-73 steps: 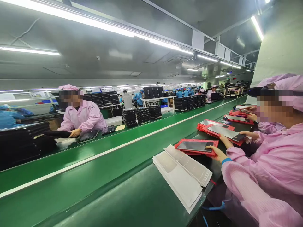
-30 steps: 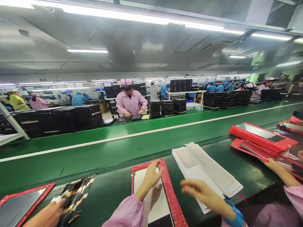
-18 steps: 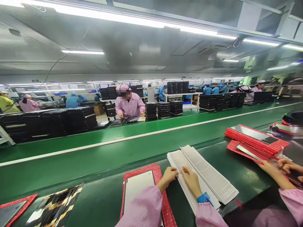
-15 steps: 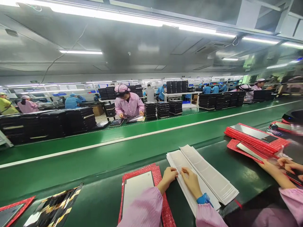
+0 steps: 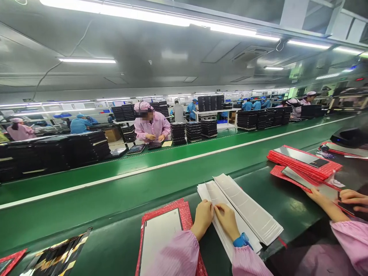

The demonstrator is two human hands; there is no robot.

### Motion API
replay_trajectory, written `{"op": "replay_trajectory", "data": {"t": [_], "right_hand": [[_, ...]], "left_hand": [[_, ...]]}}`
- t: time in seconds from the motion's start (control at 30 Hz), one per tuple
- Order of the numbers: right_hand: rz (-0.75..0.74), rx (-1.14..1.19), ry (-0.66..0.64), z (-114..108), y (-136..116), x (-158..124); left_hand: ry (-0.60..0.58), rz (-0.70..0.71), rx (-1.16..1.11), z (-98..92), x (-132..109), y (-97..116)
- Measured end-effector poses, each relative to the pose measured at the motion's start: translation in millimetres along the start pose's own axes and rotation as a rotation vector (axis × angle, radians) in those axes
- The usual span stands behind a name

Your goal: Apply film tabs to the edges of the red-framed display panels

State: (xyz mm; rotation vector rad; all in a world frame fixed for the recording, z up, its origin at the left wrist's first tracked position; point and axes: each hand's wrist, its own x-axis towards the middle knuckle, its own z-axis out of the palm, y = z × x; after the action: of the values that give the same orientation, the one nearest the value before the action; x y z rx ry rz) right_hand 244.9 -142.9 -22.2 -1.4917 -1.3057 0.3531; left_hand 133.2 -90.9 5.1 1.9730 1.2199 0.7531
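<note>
Both my hands meet on a stack of white paper sheets (image 5: 238, 218) lying on the dark green bench. My left hand (image 5: 202, 219) and my right hand (image 5: 226, 221) pinch the sheets' near edge with their fingertips, and a blue wristband (image 5: 240, 240) circles my right wrist. Just left of them lies a red glittery tray (image 5: 184, 218) holding a white-faced panel (image 5: 159, 241), partly hidden by my left sleeve. At the lower left sits a black-and-gold strip pack (image 5: 57, 253).
A co-worker's hands (image 5: 326, 203) work at the right beside a stack of red trays (image 5: 304, 165). A green conveyor belt (image 5: 115, 180) runs along the bench. Beyond it, a pink-clad co-worker (image 5: 148, 126) stands among several stacks of black panels (image 5: 178, 133).
My hands have moved from above the red tray onto the white sheets and closed together there. The view has turned slightly, shifting the scene left.
</note>
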Motion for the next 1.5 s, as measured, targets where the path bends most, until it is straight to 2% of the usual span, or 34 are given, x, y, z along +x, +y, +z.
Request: {"op": "replay_trajectory", "data": {"t": [0.33, 0.57, 0.77, 1.07, 1.3, 1.4, 1.5], "right_hand": [[0.008, 0.023, 0.049, -1, -4, 2], [0.038, 0.056, 0.052, -2, 0, 3], [0.037, 0.062, 0.056, -3, -2, 2], [0.008, 0.074, 0.014, -3, -3, 2], [0.073, 0.071, 0.024, -2, -4, 2], [0.123, 0.051, 0.052, -4, -3, 6], [0.190, 0.015, 0.108, -15, 0, 15]], "left_hand": [[-0.064, -0.178, -0.370, 12.4, 21, -15], [-0.091, -0.117, -0.518, 24.2, 23, -30], [-0.074, -0.081, -0.563, 26.9, 22, -32], [-0.030, -0.100, -0.519, 18.2, 17, -23], [0.030, -0.079, -0.372, 22.8, 15, -20], [0.042, -0.123, -0.313, 21.7, 13, -21], [0.061, -0.206, -0.249, 18.3, 11, -23]]}}
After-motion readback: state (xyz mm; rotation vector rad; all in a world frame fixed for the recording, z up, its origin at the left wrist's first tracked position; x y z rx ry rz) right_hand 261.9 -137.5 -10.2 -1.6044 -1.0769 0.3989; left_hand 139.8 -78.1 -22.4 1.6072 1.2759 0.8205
